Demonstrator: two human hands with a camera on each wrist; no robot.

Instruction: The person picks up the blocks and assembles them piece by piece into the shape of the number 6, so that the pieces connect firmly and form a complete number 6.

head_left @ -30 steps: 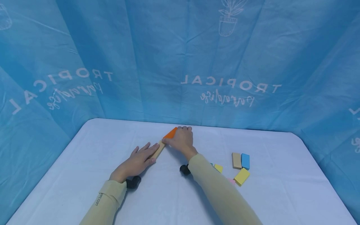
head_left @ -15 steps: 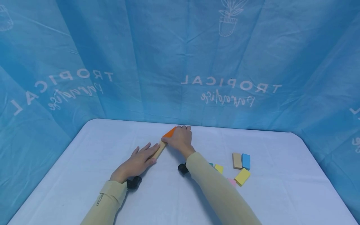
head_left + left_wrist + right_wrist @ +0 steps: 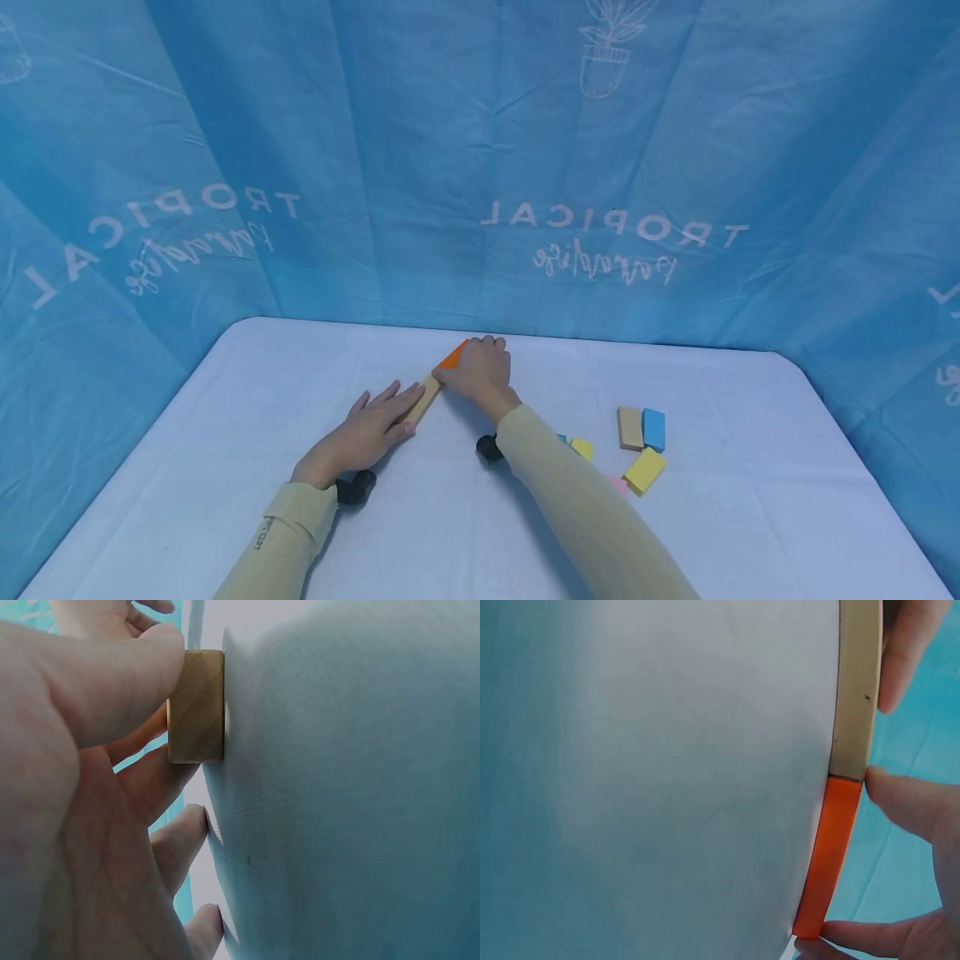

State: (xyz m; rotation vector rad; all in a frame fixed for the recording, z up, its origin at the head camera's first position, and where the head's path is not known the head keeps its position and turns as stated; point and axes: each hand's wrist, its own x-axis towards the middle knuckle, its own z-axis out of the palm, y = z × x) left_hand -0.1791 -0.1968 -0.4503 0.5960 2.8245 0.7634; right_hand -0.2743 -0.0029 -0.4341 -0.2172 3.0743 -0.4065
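Note:
A plain wooden block [image 3: 424,402] and an orange block [image 3: 451,357] lie end to end in a slanting line near the table's far edge. Their ends meet in the right wrist view. My left hand [image 3: 369,429] lies over the wooden block with fingers spread and nearly straight. In the left wrist view its thumb overlaps the block's upper edge, while two fingertips rest at the white cloth. My right hand [image 3: 482,371] holds the orange block lengthwise, thumb [image 3: 900,796] at the joint and fingers curled at the far end. The palm hides part of the wooden block.
Right of my right forearm, a wooden block [image 3: 630,428], a blue block [image 3: 654,430] and a yellow block [image 3: 646,471] lie together. Partly behind the sleeve show a smaller yellow piece [image 3: 582,448] and a pink piece [image 3: 619,485]. A blue curtain [image 3: 420,167] hangs beyond the table.
My right forearm has shifted very slightly left. My left hand and the two blocks in line look almost unchanged.

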